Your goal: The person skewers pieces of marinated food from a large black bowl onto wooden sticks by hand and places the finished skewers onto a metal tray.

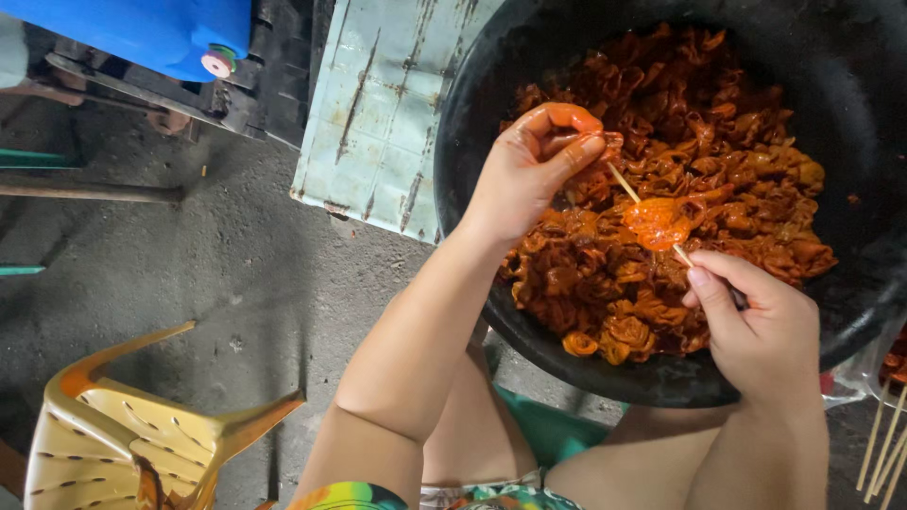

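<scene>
the person sits over a big black basin [850, 113] that is filled with orange-red, sauce-coated pieces of meat [680, 142], folded and glossy, heaped across most of the bowl. the left hand [529, 170] is curled shut over the near-left part of the heap, thumb and fingertips pinched on a piece of meat at the upper end of a thin wooden skewer [624, 182]. the skewer slants down to the right across the heap. one bright orange piece [658, 222] is already threaded on it about midway, sitting just above the rest of the meat. the right hand [756, 331] is closed around the lower end of the skewer, thumb pressed along it, near the basin's front rim; the stick's tail disappears into that fist.

the basin rests partly on a worn, pale green metal sheet [378, 104] with rust streaks, which lies on the dark concrete floor [189, 274]. at the bottom left a yellow plastic chair [132, 434] lies tipped over, its legs pointing up and to the right. at the top left there is a blue plastic container [142, 28] with a small pink and green cap. at the far right edge, beside the basin, a few bare wooden sticks [883, 444] stand close together. the person's bare knees and a strip of colourful cloth [350, 496] show along the bottom edge.
</scene>
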